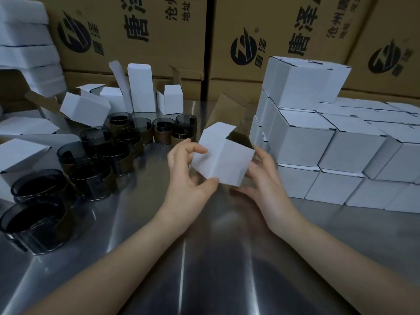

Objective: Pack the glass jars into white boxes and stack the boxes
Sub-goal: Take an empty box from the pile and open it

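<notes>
We note one white box [222,155] held clear of the steel table [204,258], at the middle of the scene, between both hands. The box is close to cubic and tilted, with one vertical edge turned toward the near side. Its axis from closed base to mouth runs from near left up to far right, so the mouth faces far right and upward. The lid flap [218,130] stands open on the far-left side of the mouth. We see a dark brown interior, but we cannot tell whether it holds a jar.

The left hand [186,178] pinches the box's near-left lower corner between thumb and curled fingers. The right hand [263,178] grips the right face, with its fingers wrapped under and behind.

The glass jars [102,155], dark-tinted with brown bands, stand upright on the left of the table with their mouths upward. We cannot make out their contents.

The stack of closed white boxes [318,137] sits on the right, several tiers high, just beside the right hand. Opened boxes [141,87] stand at far left beyond the jars, flaps raised. Printed brown cartons [147,30] line the far side.
</notes>
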`<action>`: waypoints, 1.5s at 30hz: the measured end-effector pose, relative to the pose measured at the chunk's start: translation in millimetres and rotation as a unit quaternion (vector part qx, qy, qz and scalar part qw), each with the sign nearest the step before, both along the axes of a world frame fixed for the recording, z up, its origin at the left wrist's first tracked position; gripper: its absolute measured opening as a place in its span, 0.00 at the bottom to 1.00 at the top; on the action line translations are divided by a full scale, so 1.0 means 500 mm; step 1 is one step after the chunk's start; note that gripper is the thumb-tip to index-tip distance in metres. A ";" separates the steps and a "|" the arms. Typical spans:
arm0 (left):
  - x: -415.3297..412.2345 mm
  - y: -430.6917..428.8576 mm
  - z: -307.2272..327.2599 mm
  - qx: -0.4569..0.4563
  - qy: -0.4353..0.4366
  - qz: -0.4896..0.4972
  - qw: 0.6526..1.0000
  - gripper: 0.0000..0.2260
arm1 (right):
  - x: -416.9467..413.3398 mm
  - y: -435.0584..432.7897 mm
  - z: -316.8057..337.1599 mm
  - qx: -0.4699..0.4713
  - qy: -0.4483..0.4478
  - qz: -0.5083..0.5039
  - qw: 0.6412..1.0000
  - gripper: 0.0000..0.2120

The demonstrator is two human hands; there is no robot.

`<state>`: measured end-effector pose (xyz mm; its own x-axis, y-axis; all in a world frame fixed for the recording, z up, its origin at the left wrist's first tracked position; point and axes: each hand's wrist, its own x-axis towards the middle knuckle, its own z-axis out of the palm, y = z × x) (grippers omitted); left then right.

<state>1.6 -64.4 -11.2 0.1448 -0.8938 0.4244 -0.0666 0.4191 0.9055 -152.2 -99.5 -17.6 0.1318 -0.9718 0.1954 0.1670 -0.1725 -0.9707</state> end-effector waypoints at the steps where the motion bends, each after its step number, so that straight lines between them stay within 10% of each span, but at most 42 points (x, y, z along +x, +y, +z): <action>1: 0.002 -0.001 -0.003 0.001 0.000 -0.019 1.000 0.26 | 0.002 -0.005 0.003 0.006 0.001 -0.001 1.000 0.13; 10: 0.022 -0.022 -0.026 0.037 -0.112 -0.079 0.990 0.44 | 0.028 -0.022 0.011 -0.012 0.053 -0.105 0.993 0.11; 27: 0.014 -0.037 -0.027 0.056 -0.215 0.063 0.973 0.20 | 0.028 -0.015 0.004 -0.200 0.203 -0.169 0.943 0.18; 45: 0.021 -0.027 -0.016 0.051 -0.103 0.118 0.986 0.13 | 0.012 -0.015 -0.003 -0.225 0.206 -0.166 0.938 0.15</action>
